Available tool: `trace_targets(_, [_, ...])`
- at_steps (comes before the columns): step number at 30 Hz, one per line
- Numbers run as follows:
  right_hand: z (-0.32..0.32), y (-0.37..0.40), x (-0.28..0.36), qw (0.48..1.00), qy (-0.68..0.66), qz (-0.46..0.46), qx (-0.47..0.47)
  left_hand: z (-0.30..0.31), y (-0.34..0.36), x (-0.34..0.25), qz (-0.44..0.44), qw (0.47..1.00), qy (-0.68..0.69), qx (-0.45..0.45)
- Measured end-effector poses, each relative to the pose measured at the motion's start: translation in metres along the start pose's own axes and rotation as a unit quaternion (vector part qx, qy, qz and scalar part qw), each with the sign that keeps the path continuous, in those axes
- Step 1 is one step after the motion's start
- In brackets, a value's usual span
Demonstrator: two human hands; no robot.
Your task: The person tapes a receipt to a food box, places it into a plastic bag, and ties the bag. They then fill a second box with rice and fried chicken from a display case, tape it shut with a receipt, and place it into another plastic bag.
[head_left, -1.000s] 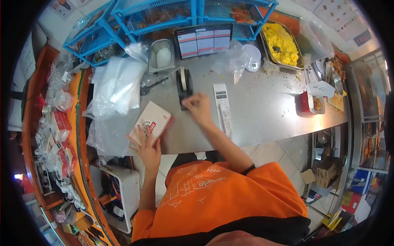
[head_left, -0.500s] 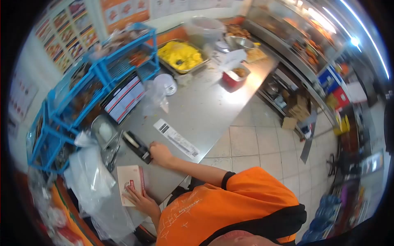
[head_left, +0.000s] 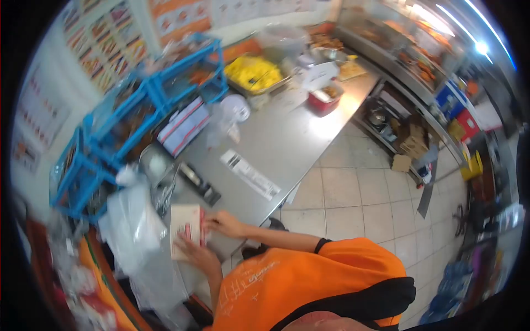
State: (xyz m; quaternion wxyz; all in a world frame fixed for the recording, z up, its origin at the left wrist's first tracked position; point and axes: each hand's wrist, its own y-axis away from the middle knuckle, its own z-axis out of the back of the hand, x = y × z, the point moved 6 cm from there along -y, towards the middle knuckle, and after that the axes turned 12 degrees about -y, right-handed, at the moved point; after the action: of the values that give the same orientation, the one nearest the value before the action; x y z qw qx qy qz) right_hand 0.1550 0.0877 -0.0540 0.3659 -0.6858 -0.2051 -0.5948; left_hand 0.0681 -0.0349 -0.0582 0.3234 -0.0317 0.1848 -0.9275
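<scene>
My left hand [head_left: 196, 255] rests on the printed face of a small cream and red box [head_left: 178, 218], its fingers spread. At the box's right edge is my right hand [head_left: 225, 224], thumb and fingers pressed together; whatever is between them is too small to make out. Just above the box lies a black tape dispenser [head_left: 200, 183], with no hand touching it. A long white printed strip [head_left: 250, 175] lies on the metal counter [head_left: 276, 135] to the dispenser's right.
Blue plastic racks [head_left: 124, 124], a tablet [head_left: 184, 126] and clear plastic bags [head_left: 135, 223] line the counter's left side. Farther back are a tray of yellow food [head_left: 254, 73] and a red food box [head_left: 324, 100]. A shelf with cardboard [head_left: 414, 140] stands at the right.
My right hand has left the tape dispenser and come down to the box's right edge. My left hand stays on the box. The whole view has shifted slightly.
</scene>
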Motion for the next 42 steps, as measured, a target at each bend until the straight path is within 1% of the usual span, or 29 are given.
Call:
trace_targets(1, [-0.01, -0.002, -0.004, 0.999, 0.014, 0.025, 0.023, 0.002, -0.001, 0.001, -0.006, 1.0, 0.002, -0.009])
trace_targets(3, [-0.022, -0.011, -0.033, 0.994, 0.11, -0.015, 0.014, -0.016, 0.004, 0.012, -0.018, 0.999, 0.019, -0.048])
trace_targets(4, [-0.021, -0.015, -0.033, 1.0, 0.009, 0.006, -0.026, -0.008, 0.001, 0.01, -0.037, 0.998, -0.01, -0.056])
trace_targets(5, [-0.019, -0.017, -0.036, 0.999, 0.032, 0.001, -0.007, 0.003, 0.0, 0.005, -0.058, 0.996, -0.038, -0.062])
trace_targets(9, [-0.007, -0.016, -0.037, 0.995, 0.093, 0.0, 0.027, 0.019, -0.005, 0.004, -0.042, 0.997, -0.068, 0.014])
trace_targets(10, [0.001, -0.011, -0.022, 0.97, 0.21, 0.122, 0.034, 0.02, -0.005, 0.002, -0.048, 0.998, -0.046, 0.02])
trace_targets(11, [0.003, -0.009, -0.009, 0.913, 0.325, 0.244, 0.037, 0.02, -0.006, 0.002, -0.022, 0.999, -0.022, 0.025])
trace_targets(12, [0.006, -0.022, 0.006, 0.911, 0.328, 0.246, 0.04, 0.017, -0.009, 0.001, -0.02, 0.999, -0.019, 0.022])
trace_targets(13, [0.034, -0.036, 0.02, 0.924, 0.315, 0.166, -0.137, 0.013, -0.009, 0.003, -0.002, 1.0, -0.001, 0.013])
trace_targets(14, [0.061, -0.037, 0.025, 0.902, 0.291, 0.075, -0.31, 0.011, -0.006, 0.005, 0.013, 1.0, 0.015, 0.009])
trace_targets(15, [0.07, -0.05, 0.019, 0.902, 0.294, 0.07, -0.31, 0.01, -0.004, 0.005, 0.013, 1.0, 0.017, 0.015])
trace_targets(17, [0.076, -0.085, -0.012, 0.97, 0.173, -0.093, -0.145, 0.012, -0.005, 0.004, -0.001, 1.0, 0.0, 0.0])
trace_targets(18, [0.078, -0.079, -0.009, 0.97, 0.173, -0.095, -0.146, 0.01, -0.006, 0.005, -0.002, 1.0, 0.001, 0.002])
trace_targets(20, [0.081, -0.054, 0.01, 0.965, 0.173, -0.042, -0.192, 0.011, -0.006, 0.006, -0.001, 0.991, 0.128, -0.041])
trace_targets(22, [0.072, -0.029, -0.007, 0.955, 0.2, -0.022, -0.217, 0.015, -0.008, 0.003, 0.01, 0.996, 0.079, -0.033])
trace_targets(24, [0.067, -0.018, -0.031, 0.964, 0.1, -0.054, -0.242, 0.013, -0.007, 0.003, 0.009, 0.999, 0.032, -0.019])
trace_targets(25, [0.074, -0.021, -0.04, 0.962, 0.105, -0.056, -0.248, 0.01, -0.007, 0.004, 0.004, 0.999, 0.028, -0.022])
trace_targets(27, [0.08, -0.036, -0.059, 0.968, 0.223, -0.096, -0.065, 0.007, -0.008, 0.004, -0.001, 1.0, 0.013, -0.016])
trace_targets(29, [0.1, -0.047, -0.039, 0.957, 0.257, -0.13, -0.028, 0.009, -0.007, 0.005, -0.004, 1.0, 0.015, -0.01])
trace_targets(31, [0.101, -0.049, -0.038, 0.959, 0.263, -0.025, -0.1, 0.008, -0.007, 0.001, -0.016, 0.999, 0.038, -0.015])
trace_targets(33, [0.09, -0.04, -0.054, 0.977, 0.157, -0.011, -0.142, 0.014, -0.011, 0.0, -0.006, 0.999, 0.031, -0.027])
trace_targets(34, [0.093, -0.04, -0.051, 0.978, 0.152, -0.005, -0.143, 0.017, -0.019, -0.01, -0.008, 0.999, 0.026, -0.033])
trace_targets(36, [0.085, -0.032, -0.059, 0.986, -0.002, -0.141, -0.094, 0.043, -0.009, -0.018, 0.112, 0.983, -0.108, -0.094])
trace_targets(37, [0.084, -0.03, -0.055, 0.986, -0.017, -0.148, -0.074, 0.051, -0.007, -0.024, 0.135, 0.98, -0.094, -0.11])
trace_targets(38, [0.086, -0.031, -0.055, 0.96, -0.096, -0.253, -0.065, 0.055, -0.004, -0.03, 0.148, 0.976, -0.116, -0.105])
trace_targets(39, [0.079, -0.03, -0.06, 0.918, -0.167, -0.355, -0.055, 0.057, 0.001, -0.036, 0.15, 0.977, -0.05, -0.14])
trace_targets(40, [0.067, -0.031, -0.068, 0.916, -0.175, -0.36, -0.034, 0.063, 0.007, -0.041, 0.149, 0.973, 0.018, -0.177])
trace_targets(41, [0.056, -0.027, -0.084, 0.884, -0.23, -0.404, -0.043, 0.069, 0.012, -0.049, 0.159, 0.971, 0.002, -0.178])
trace_targets(42, [0.049, -0.024, -0.085, 0.849, -0.28, -0.444, -0.055, 0.07, 0.015, -0.056, 0.178, 0.968, 0.047, -0.168])
